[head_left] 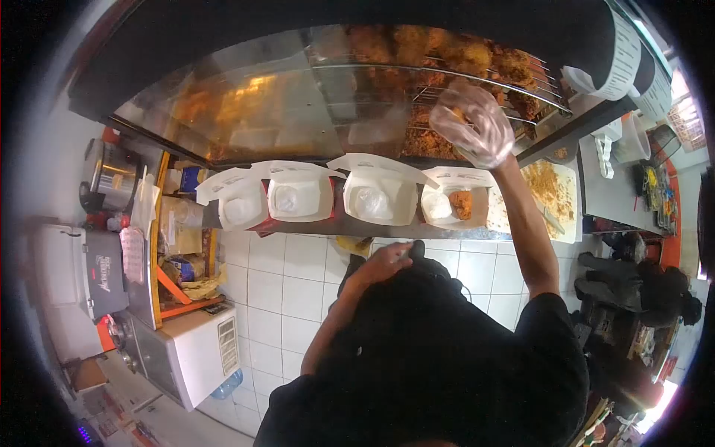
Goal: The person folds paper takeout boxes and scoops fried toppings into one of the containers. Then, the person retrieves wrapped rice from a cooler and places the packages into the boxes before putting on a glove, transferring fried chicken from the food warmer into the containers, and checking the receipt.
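Note:
My right hand point(477, 127), in a clear plastic glove, reaches into the glass display case point(268, 112) over a wire rack point(447, 72) of fried chicken point(477, 54). Its fingers are curved and smeared by motion; an orange-brown patch shows between them, and I cannot tell whether it is gripped. Close to the front of my dark shirt is my bare left hand point(387, 262), fingers curled together, with whatever they hold hidden. Below the case stands a row of open paper boxes. The rightmost box point(439, 218) contains a white wrapped lump point(437, 205) and a fried chicken piece point(461, 204).
Three more boxes point(242, 205), point(299, 200), point(380, 197) hold white wrapped lumps. Right of them lies a crumb-covered tray point(550, 190) with a knife point(553, 220). Cup stacks point(622, 63) stand at the upper right. Orange-framed shelves point(182, 231) and a white appliance point(197, 354) are at left.

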`<state>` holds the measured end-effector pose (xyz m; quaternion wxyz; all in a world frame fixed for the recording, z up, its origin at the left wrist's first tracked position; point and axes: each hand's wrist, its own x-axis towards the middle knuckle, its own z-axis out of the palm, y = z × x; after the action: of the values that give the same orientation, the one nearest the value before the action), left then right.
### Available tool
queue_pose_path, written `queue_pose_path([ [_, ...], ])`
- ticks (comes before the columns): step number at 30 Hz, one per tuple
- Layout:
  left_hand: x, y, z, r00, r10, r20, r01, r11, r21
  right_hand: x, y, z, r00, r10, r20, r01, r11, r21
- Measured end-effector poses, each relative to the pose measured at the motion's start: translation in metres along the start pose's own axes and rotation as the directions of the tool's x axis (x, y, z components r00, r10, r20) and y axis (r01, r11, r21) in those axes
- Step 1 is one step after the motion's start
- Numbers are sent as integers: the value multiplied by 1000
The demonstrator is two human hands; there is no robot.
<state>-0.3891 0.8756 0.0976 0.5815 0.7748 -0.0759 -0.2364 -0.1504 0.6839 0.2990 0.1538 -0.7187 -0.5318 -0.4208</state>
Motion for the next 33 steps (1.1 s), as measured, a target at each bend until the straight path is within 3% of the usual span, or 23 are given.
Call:
queue_pose_path([
  [1, -8, -7, -12, 1000, 2, 7, -2, 1000, -6, 4, -12, -1, 995, -68, -77, 63, 996, -62],
  [3, -19, -28, -39, 995, -44, -93, 40, 998, -50, -23, -53, -1, 972, 199, -123, -207, 977, -54],
  [4, -23, -39, -54, 995, -32, -89, 27, 998, -57, -31, -78, 1, 899, 411, -151, -408, 912, 54],
  [5, -29, -53, -67, 993, -46, -112, 27, 986, -163, -37, -113, 9, 716, 691, -92, -621, 692, 368],
  [6, -36, -63, -76, 989, -65, -129, 28, 963, -269, -42, -145, 28, 474, 871, 131, -633, 234, 738],
  [7, -40, -65, -85, 991, -57, -121, 22, 961, -274, -51, -172, 51, 299, 887, 353, -526, -155, 836],
  [9, -47, -60, -109, 984, -123, -129, 90, 967, -237, -113, -194, 115, 98, 804, 587, -761, -319, 564],
  [11, -49, -56, -122, 989, -133, -71, 119, 977, -175, -178, -199, 177, 19, 730, 684, -907, -275, 319],
  [14, -58, -67, -135, 982, -186, -16, 183, 978, -99, -139, -184, 154, 3, 769, 639, -908, -265, 324],
  [16, -73, -49, -142, 989, -150, 2, 149, 980, -130, -81, -183, 103, 154, 950, 270, -951, 68, 302],
  [17, -73, -52, -144, 987, -157, 22, 158, 980, -121, -58, -165, 84, 285, 949, 135, -958, 288, 3],
  [18, -73, -61, -143, 988, -151, 29, 153, 981, -119, -35, -147, 66, 407, 914, -5, -859, 381, -342],
  [19, -75, -72, -142, 987, -151, 53, 156, 983, -98, 3, -121, 41, 428, 903, -46, -873, 400, -279],
  [20, -76, -79, -141, 985, -153, 74, 158, 984, -76, 35, -97, 30, 598, 798, -78, -795, 577, -186],
  [21, -79, -79, -140, 985, -155, 79, 161, 984, -73, 33, -73, 39, 666, 740, -96, -738, 634, -231],
  [22, -78, -78, -138, 977, -194, 90, 198, 980, -35, 10, -46, 55, 580, 815, -24, -799, 563, -212],
  [23, -78, -76, -138, 969, -231, 92, 232, 973, 1, -31, -11, 75, 809, 587, -16, -546, 742, -390],
  [24, -76, -78, -139, 971, -228, 78, 228, 974, 0, -61, 28, 90, 791, 605, 96, -591, 795, -136],
  [26, -79, -88, -139, 982, -177, 67, 176, 984, 26, 21, 14, 77, 572, 712, 406, -628, 699, -342],
  [28, -87, -80, -140, 980, -197, 13, 197, 980, -13, 31, 18, 98, 664, 666, 339, -578, 745, -333],
  [30, -93, -76, -144, 976, -217, -30, 215, 976, -39, 42, 17, 104, 518, 704, 486, -230, 662, -713],
  [31, -98, -79, -145, 973, -228, -28, 226, 973, -44, 46, 11, 99, 512, 702, 495, -232, 668, -707],
  [33, -103, -86, -144, 977, -194, -89, 186, 978, -93, 47, 3, 81, 359, 817, 451, -495, 576, -650],
])
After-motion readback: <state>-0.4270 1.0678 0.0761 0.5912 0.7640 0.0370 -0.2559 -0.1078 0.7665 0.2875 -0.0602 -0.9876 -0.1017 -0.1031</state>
